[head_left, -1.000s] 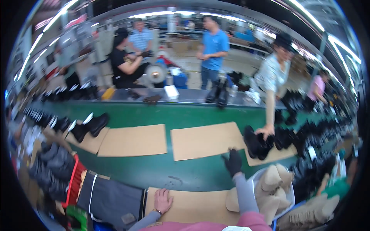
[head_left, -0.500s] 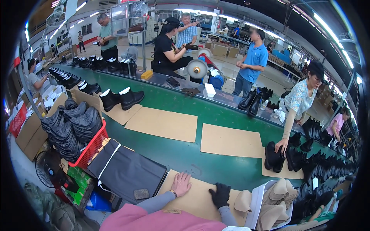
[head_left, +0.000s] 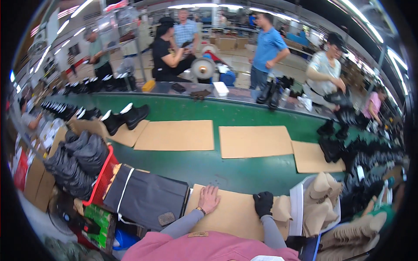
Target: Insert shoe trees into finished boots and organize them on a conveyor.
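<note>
My bare left hand [head_left: 210, 200] lies flat on a cardboard sheet [head_left: 230, 209] in front of me, fingers stretched out, holding nothing. On the same sheet, toward its right side, rests my right hand [head_left: 263, 203] in a black glove. Its fingers are curled in, and I see nothing held in them. Close beside the glove is a loose beige shoe-shaped piece [head_left: 282, 208]. A white bin [head_left: 297, 204] to the right holds several more such beige pieces [head_left: 320, 204].
Bundled black sheets [head_left: 146, 195] and a red basket [head_left: 103, 178] of black-wrapped items stand left. More cardboard sheets [head_left: 174, 135] lie on the green conveyor belt [head_left: 191, 167], with black boots [head_left: 133, 116] at far left. At right a person [head_left: 324, 74] handles a black boot [head_left: 339, 99].
My right hand has moved right toward the beige piece, and its spread fingers have curled in. My left hand stays flat. The person at right has lifted a boot off the cardboard.
</note>
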Available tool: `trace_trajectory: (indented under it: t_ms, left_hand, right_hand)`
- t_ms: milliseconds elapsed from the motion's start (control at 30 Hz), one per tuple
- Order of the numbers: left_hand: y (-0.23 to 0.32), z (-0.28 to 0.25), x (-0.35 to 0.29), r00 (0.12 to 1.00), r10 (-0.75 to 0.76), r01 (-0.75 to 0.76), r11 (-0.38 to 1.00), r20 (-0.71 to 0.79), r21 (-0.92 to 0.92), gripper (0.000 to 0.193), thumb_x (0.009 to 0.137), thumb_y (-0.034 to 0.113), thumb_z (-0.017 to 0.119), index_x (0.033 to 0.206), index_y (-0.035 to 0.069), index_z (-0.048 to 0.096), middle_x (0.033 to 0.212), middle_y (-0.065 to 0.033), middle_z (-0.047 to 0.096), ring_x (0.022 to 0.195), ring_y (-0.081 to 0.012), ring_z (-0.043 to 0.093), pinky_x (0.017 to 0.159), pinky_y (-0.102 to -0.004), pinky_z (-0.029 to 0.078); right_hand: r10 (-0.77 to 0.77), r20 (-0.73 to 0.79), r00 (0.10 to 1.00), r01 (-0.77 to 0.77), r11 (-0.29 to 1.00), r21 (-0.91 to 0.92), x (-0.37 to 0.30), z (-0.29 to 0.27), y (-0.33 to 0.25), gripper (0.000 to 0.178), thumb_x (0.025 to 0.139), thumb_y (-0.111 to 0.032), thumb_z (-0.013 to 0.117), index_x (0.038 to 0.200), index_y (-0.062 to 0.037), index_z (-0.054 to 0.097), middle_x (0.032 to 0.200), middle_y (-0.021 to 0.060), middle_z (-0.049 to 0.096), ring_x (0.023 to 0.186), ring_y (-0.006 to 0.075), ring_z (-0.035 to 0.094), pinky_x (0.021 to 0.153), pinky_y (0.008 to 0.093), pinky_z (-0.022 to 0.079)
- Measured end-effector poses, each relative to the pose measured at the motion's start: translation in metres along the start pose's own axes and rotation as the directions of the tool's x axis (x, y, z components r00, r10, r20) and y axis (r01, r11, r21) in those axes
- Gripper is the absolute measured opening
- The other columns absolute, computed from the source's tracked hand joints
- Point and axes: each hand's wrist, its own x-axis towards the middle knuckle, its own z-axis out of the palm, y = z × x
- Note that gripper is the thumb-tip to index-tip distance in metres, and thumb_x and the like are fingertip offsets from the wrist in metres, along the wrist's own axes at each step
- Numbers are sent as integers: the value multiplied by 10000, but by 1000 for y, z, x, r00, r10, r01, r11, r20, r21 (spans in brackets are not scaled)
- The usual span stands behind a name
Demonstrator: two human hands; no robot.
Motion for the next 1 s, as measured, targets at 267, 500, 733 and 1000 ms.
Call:
trace_trajectory:
  t_ms: [267, 500, 733, 1000]
  left_hand:
    - [-3, 3, -4, 1000, 14, -14, 1000, -19, -1, 554, 857, 314, 611, 1319, 28, 500, 1307, -157, 512, 1311, -348, 389, 1125, -522, 250]
    - [5, 4, -2, 1000, 4, -4, 1000, -14, -4, 534, 865, 292, 605, 1315, 30, 489, 1289, -189, 508, 1312, -362, 394, 1123, -537, 253]
    - [-9, 13, -7, 1000, 0, -1, 996, 13, 85, 511, 909, 290, 554, 1317, -10, 491, 1314, -194, 503, 1325, -361, 387, 1137, -526, 243]
    - [-7, 22, 1, 998, 55, -52, 995, -27, 83, 469, 900, 251, 568, 1288, -4, 503, 1288, -179, 502, 1282, -354, 408, 1119, -513, 271]
  right_hand:
    - [8, 34, 999, -7, 1000, -28, 8, 2, 0, 267, 801, -330, 732, 737, -78, 672, 828, 124, 631, 906, 335, 562, 812, 458, 446]
    - [28, 105, 994, -28, 1000, -3, 3, -3, 7, 335, 875, -406, 633, 789, -86, 681, 859, 116, 630, 927, 299, 579, 957, 442, 385]
    - [4, 185, 983, -3, 1000, -3, 5, 9, 8, 361, 874, -408, 628, 807, -57, 673, 885, 155, 624, 943, 336, 586, 956, 471, 400]
    - [48, 138, 989, -47, 999, -14, 6, 0, 12, 320, 881, -381, 615, 804, -78, 681, 878, 144, 625, 912, 318, 591, 889, 450, 429]
